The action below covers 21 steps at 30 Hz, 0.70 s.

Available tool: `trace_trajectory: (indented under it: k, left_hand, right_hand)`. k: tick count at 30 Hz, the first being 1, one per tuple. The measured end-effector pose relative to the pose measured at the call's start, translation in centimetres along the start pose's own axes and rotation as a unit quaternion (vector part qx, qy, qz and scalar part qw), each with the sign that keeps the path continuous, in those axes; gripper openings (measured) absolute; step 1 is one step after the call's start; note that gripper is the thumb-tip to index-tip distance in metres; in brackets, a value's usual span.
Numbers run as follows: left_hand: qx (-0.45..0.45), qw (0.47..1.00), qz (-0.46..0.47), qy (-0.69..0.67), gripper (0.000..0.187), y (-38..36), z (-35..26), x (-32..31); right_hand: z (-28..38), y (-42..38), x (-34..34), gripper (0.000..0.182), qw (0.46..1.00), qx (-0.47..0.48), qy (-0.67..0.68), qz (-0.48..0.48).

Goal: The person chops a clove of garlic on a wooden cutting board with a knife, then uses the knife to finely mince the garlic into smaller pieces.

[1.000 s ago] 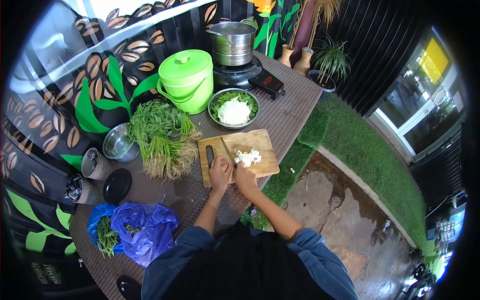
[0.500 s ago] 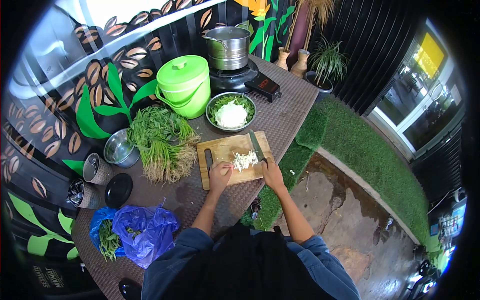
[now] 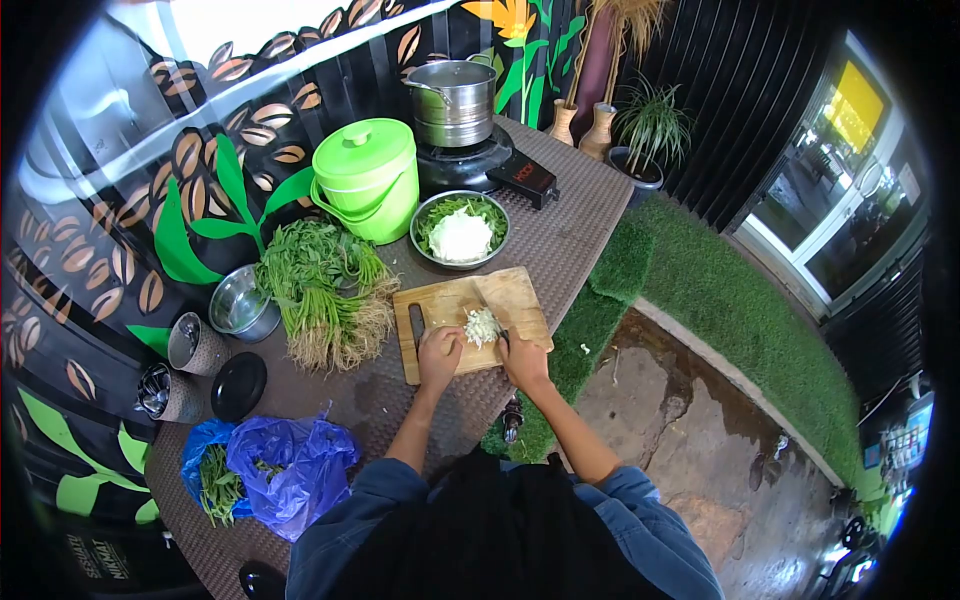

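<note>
A wooden cutting board [image 3: 515, 290] lies near the table's edge in front of me. On it is a small heap of chopped white pieces [image 3: 481, 326], finely cut. My right hand [image 3: 525, 358] is closed round the handle of a knife [image 3: 492, 308], its blade slanting away from me along the right side of the heap. My left hand [image 3: 438, 358] rests on the board's left part, fingers curled together against the heap's left edge. Whether anything sits between those fingers is hidden.
Beyond the board stands a metal bowl [image 3: 420, 246] of cut greens with a white mound. A lidded green bucket [image 3: 365, 170] and a pot [image 3: 453, 105] on a burner [image 3: 465, 165] stand behind. Leafy greens [image 3: 330, 290], a metal bowl [image 3: 243, 315] and blue bags [image 3: 290, 470] are left.
My right hand and the knife have moved left and slightly nearer to me, the blade now against the heap. The heap is more gathered. My left hand has hardly moved.
</note>
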<state>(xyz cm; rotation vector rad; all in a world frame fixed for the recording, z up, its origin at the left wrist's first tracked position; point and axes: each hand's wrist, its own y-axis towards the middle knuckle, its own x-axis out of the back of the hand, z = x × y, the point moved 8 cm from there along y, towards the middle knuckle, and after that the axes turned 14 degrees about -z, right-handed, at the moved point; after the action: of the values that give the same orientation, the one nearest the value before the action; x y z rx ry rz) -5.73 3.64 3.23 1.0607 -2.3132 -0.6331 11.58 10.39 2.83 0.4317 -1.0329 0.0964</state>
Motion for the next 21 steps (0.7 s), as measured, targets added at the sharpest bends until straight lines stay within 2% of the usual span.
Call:
trace_trajectory:
  k: [4,7,10,11,13,17,19,21]
  left_hand:
    - [-0.001,1.0,-0.002,0.005,0.012,0.0,0.3,0.2]
    - [0.008,1.0,0.008,-0.007,0.012,-0.1,0.3,0.1]
    - [0.039,0.999,0.009,-0.034,0.011,-0.1,0.5,0.0]
    - [0.039,0.999,0.008,-0.034,0.011,-0.1,0.5,0.1]
    - [-0.043,0.999,0.023,0.012,0.012,-0.1,-0.9,0.3]
    - [-0.068,0.997,0.017,0.034,0.017,-0.1,-2.0,0.4]
    - [-0.092,0.988,0.069,0.098,0.022,0.1,-3.2,-0.1]
    - [-0.113,0.985,0.087,0.093,0.025,0.5,-4.5,-0.3]
  right_hand:
    - [1.8,0.8,-0.7,0.034,0.996,0.08,-0.005,0.043]
    - [2.2,1.1,-0.2,0.034,0.991,0.123,0.017,0.04]
    - [2.2,1.2,0.4,0.033,0.988,0.139,0.028,0.066]
    - [2.1,1.2,0.7,0.033,0.988,0.14,0.028,0.066]
    - [1.6,1.2,1.4,0.032,0.991,0.109,0.047,0.058]
    - [0.5,1.0,2.9,0.031,0.994,0.079,0.07,0.006]
    - [-0.6,0.8,3.4,0.031,0.992,0.053,0.109,-0.025]
    - [-1.5,0.6,3.3,0.031,0.991,0.035,0.124,-0.028]
